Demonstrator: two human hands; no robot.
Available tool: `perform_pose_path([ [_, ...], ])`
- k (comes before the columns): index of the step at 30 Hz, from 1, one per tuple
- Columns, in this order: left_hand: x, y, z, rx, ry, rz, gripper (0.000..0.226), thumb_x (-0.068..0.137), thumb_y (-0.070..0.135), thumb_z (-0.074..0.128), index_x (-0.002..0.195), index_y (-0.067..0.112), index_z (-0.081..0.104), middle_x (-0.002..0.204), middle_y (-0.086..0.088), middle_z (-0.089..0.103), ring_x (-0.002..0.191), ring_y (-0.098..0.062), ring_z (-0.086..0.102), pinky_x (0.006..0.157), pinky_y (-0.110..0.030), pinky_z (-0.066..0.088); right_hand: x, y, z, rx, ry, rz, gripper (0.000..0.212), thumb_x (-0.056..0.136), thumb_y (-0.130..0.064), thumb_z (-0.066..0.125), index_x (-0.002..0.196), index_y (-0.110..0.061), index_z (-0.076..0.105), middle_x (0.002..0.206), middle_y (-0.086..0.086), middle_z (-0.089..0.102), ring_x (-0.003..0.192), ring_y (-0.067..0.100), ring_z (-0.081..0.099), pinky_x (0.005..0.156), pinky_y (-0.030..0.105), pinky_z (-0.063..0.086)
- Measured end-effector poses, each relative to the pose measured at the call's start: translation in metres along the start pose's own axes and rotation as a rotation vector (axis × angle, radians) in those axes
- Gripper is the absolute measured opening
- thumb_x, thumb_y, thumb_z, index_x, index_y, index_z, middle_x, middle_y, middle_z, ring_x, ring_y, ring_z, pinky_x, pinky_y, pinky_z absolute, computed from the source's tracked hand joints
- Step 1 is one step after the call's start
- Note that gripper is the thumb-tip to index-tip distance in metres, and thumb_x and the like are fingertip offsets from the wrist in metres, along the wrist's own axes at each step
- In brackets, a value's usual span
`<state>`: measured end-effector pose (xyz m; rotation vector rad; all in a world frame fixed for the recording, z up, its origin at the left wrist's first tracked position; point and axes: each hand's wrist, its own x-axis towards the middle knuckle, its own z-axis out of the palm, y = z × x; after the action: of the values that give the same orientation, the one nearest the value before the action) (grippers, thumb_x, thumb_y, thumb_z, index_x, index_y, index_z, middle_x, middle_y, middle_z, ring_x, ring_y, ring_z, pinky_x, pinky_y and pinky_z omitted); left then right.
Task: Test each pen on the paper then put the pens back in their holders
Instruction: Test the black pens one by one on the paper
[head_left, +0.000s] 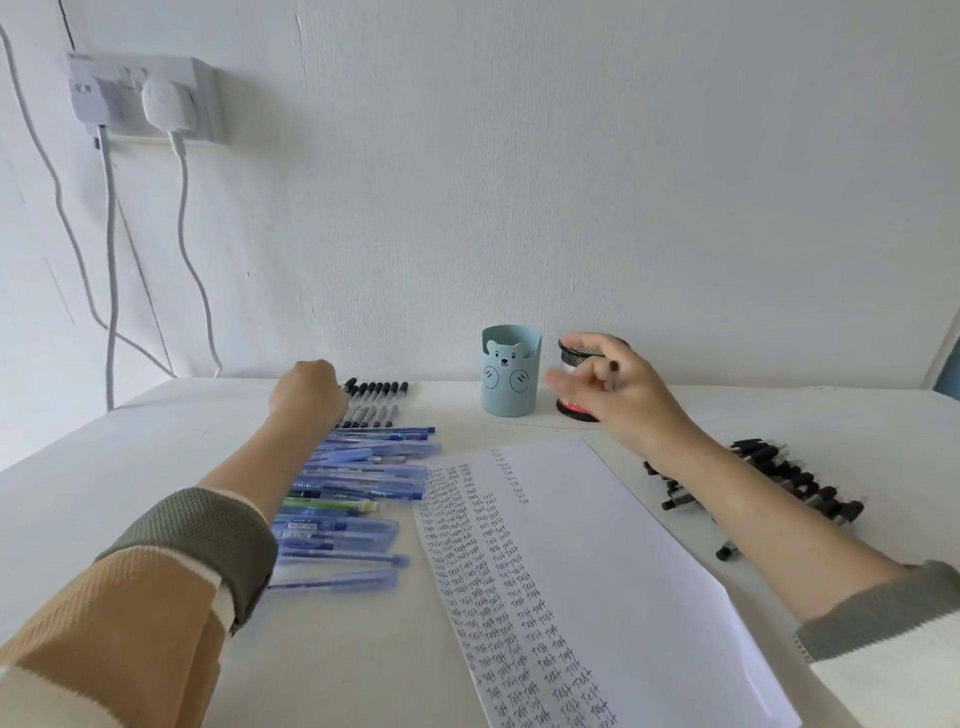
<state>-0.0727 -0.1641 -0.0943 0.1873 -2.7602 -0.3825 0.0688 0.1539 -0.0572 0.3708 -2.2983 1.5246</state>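
A white paper sheet (613, 545) covered with rows of the handwritten word "Test" lies in the middle of the table. My left hand (309, 392) is curled at the left end of a row of black pens (379, 400) and grips one that sticks out tilted. A pile of blue pens (358, 493) lies below that row. My right hand (618, 389) holds a dark pen (613, 375) between its fingers, which reach around a black mesh holder (576, 410) with a red base. A light-blue bear holder (511, 374) stands empty to its left.
More black pens (784, 480) lie in a row on the right under my right forearm, with one loose pen (727, 550) nearer me. A wall socket (145, 98) with plugs and hanging cables is at the upper left. The white wall stands right behind the holders.
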Motion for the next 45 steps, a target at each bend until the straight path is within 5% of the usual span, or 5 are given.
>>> perform_pose_path([
  [6, -0.044, 0.06, -0.01, -0.093, -0.217, 0.627, 0.017, 0.094, 0.027, 0.055, 0.099, 0.023, 0.07, 0.103, 0.009, 0.061, 0.094, -0.01, 0.059, 0.081, -0.024, 0.047, -0.001, -0.005, 0.006, 0.274, -0.032, 0.373, 0.057, 0.102, -0.036, 0.016, 0.109, -0.012, 0.067, 0.052, 0.011, 0.059, 0.046, 0.021, 0.053, 0.051, 0.027, 0.042],
  [10, -0.081, 0.084, 0.01, -0.193, -0.338, 0.882, 0.022, 0.095, 0.037, 0.055, 0.113, 0.034, 0.066, 0.119, 0.013, 0.059, 0.109, -0.006, 0.054, 0.097, -0.025, 0.041, -0.007, 0.004, 0.015, 0.267, -0.157, 0.513, 0.039, 0.101, -0.025, 0.033, 0.114, -0.006, 0.064, 0.065, 0.012, 0.069, 0.052, 0.017, 0.059, 0.049, 0.024, 0.05],
  [13, -0.088, 0.084, 0.02, -0.14, -0.266, 0.898, 0.024, 0.096, 0.037, 0.05, 0.117, 0.036, 0.062, 0.12, 0.014, 0.058, 0.11, -0.01, 0.053, 0.093, -0.034, 0.045, -0.01, 0.009, 0.02, 0.398, -0.272, 0.537, 0.028, 0.101, -0.016, 0.04, 0.111, -0.001, 0.062, 0.094, 0.019, 0.072, 0.075, 0.023, 0.068, 0.066, 0.027, 0.059],
  [23, -0.096, 0.081, 0.025, -0.205, -0.201, 0.876, 0.027, 0.097, 0.03, 0.049, 0.12, 0.033, 0.063, 0.121, 0.013, 0.059, 0.108, -0.011, 0.051, 0.085, -0.026, 0.041, -0.025, 0.03, 0.054, -0.156, -0.108, 0.275, 0.039, 0.08, -0.02, 0.069, 0.05, -0.019, 0.045, 0.045, 0.003, 0.056, 0.038, 0.011, 0.042, 0.044, 0.019, 0.033],
  [45, -0.098, 0.081, 0.021, -0.218, -0.23, 0.855, 0.026, 0.097, 0.029, 0.05, 0.119, 0.031, 0.064, 0.12, 0.013, 0.06, 0.107, -0.011, 0.052, 0.088, -0.029, 0.044, -0.025, 0.042, 0.059, -0.161, -0.081, 0.187, 0.039, 0.077, -0.014, 0.066, 0.043, -0.02, 0.046, 0.039, -0.002, 0.051, 0.039, 0.01, 0.045, 0.055, 0.022, 0.042],
])
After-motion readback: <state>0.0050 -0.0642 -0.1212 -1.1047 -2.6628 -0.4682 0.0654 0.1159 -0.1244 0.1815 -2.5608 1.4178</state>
